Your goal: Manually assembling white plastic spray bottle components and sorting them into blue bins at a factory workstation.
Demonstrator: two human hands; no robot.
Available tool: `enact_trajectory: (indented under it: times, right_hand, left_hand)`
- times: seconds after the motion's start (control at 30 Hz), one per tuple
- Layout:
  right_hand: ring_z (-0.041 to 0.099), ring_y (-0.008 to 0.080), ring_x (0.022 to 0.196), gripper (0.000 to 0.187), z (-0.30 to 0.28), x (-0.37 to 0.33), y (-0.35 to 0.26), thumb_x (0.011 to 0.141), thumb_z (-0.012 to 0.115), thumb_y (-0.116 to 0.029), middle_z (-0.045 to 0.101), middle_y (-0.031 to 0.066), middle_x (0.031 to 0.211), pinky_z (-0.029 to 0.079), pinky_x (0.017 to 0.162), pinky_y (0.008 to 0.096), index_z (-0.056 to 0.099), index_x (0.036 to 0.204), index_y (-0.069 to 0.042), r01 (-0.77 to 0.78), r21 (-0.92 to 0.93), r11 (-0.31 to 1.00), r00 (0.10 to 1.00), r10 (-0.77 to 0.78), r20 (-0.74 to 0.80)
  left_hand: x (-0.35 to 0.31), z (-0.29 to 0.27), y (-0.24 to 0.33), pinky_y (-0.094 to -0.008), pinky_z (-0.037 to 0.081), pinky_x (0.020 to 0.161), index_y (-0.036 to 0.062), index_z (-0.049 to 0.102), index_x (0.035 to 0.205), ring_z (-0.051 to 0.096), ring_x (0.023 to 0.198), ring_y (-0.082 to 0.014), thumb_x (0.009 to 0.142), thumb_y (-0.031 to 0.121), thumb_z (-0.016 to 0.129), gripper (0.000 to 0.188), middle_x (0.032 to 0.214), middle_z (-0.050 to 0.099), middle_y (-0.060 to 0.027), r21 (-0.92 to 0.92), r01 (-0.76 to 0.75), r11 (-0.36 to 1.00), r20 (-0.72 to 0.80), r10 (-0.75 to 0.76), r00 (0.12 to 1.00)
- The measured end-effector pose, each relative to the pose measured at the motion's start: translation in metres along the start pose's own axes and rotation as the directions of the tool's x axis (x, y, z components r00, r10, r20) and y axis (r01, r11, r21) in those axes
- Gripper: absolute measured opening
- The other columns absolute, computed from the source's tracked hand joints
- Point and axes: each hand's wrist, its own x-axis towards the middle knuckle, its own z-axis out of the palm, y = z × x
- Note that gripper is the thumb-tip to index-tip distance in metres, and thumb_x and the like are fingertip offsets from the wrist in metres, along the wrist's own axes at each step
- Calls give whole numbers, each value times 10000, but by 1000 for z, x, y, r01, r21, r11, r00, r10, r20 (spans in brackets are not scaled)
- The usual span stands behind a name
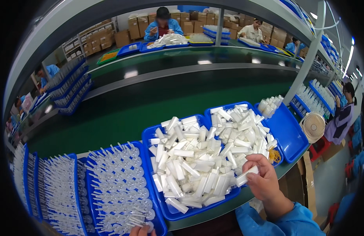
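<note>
My right hand (263,179) pinches a white tube-like piece in clear wrap (247,176) between thumb and fingers, just above the right part of a heap. That heap of similar white wrapped pieces (189,165) fills one blue tray (172,214) and spills toward a second full one behind it. Only the fingertips of my left hand (140,231) show at the lower edge. They close on a clear round plastic part (149,226) at the near end of a tray of clear stemmed parts (119,177); the rest of that hand is cut off.
More trays of stemmed parts (58,188) stand at the left. An empty blue tray (286,129), upright bottles (270,105) and yellow rubber bands (274,155) lie at the right. Beyond runs a green conveyor belt (150,94). A fan (313,125) and co-workers (163,29) are farther off.
</note>
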Motion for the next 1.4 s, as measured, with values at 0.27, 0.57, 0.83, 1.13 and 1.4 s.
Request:
enact_trajectory:
  times: [0.27,0.57,0.83,1.13,1.4]
  right_hand:
    - [477,46,810,330,15,-8,9,845,535,-12,500,36,968,387,652,162,439,1161,-19,-123,-112,986,954,149,259]
    - [491,33,787,247,13,2,11,862,534,-44,518,15,966,403,642,168,471,1099,-19,-226,117,967,968,210,138]
    - [482,48,700,216,3,5,11,866,536,-67,545,30,910,376,585,183,480,1072,-32,-254,224,941,966,235,110]
    - [375,48,572,181,3,7,9,877,489,-90,541,81,864,303,517,188,491,1037,-6,-346,338,875,936,301,180]
    - [389,44,615,169,1,7,8,882,515,-92,526,27,838,310,540,185,483,1033,-24,-278,240,930,958,249,143]
  left_hand:
    - [-26,22,3,-394,525,678,25,484,1038,590,831,-299,833,72,566,226,1043,531,-186,-974,-48,220,-114,-299,947]
    - [44,57,72,-316,468,658,52,481,1061,558,772,-205,844,63,567,233,958,542,-117,-921,261,-289,284,-40,958]
    - [52,66,84,-263,442,667,12,563,928,535,748,-185,802,-3,599,133,876,544,-102,-975,-38,218,42,352,935]
    - [46,75,89,-240,411,628,16,534,932,498,708,-138,855,80,564,104,884,504,-84,-984,87,156,126,261,957]
    - [47,76,93,-232,384,649,21,511,911,469,730,-123,860,140,575,145,855,473,-62,-979,202,0,197,216,956]
